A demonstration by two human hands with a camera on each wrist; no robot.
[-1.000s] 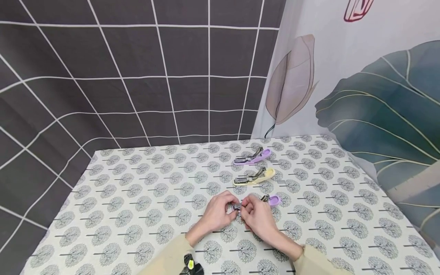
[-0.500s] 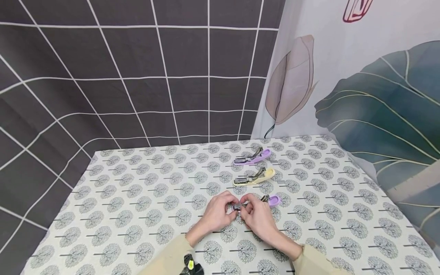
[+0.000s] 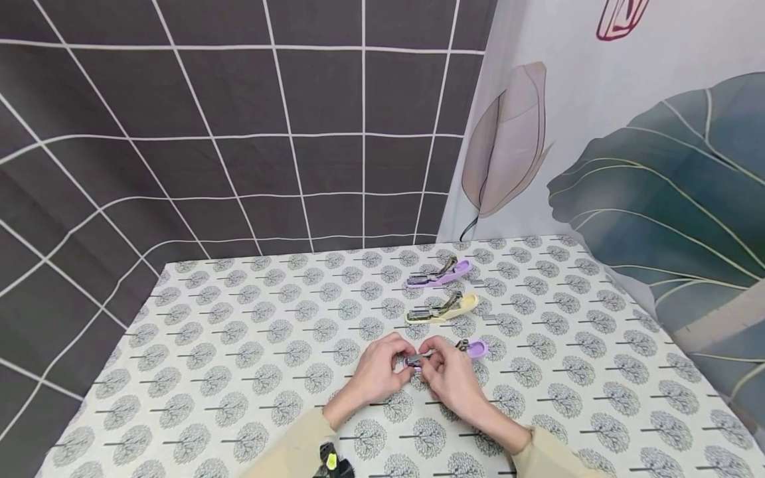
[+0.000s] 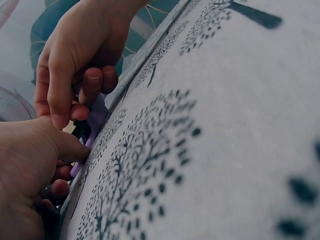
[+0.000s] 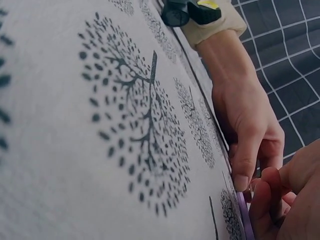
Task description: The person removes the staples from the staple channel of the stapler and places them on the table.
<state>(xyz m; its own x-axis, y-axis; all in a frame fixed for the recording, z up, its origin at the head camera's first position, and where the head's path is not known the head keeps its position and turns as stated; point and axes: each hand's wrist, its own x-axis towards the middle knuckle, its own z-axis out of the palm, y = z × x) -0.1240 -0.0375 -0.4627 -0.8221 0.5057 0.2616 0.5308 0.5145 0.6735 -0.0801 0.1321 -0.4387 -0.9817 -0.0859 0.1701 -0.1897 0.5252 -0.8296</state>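
Observation:
An opened purple stapler (image 3: 477,349) lies on the patterned cloth, its dark metal top part folded back to the right. My left hand (image 3: 380,369) holds the stapler's front end between thumb and fingers. From the right, my right hand (image 3: 452,377) reaches over its middle, pinching a small grey strip of staples (image 3: 414,360) at the metal magazine. In the left wrist view the purple base (image 4: 96,116) shows beside the left thumb. Fingers cover most of the magazine in both wrist views, so how the strip sits in it cannot be told.
Behind the hands lie an opened cream stapler (image 3: 442,309) and, farther back, another opened purple stapler (image 3: 439,273). Small grey staple strips (image 3: 489,317) lie to their right. A dark grid curtain (image 3: 317,159) and a printed curtain (image 3: 514,146) hang behind the table.
My right hand has shifted very slightly at the magazine, and a little more of the grey strip shows between the hands. The left hand stays put.

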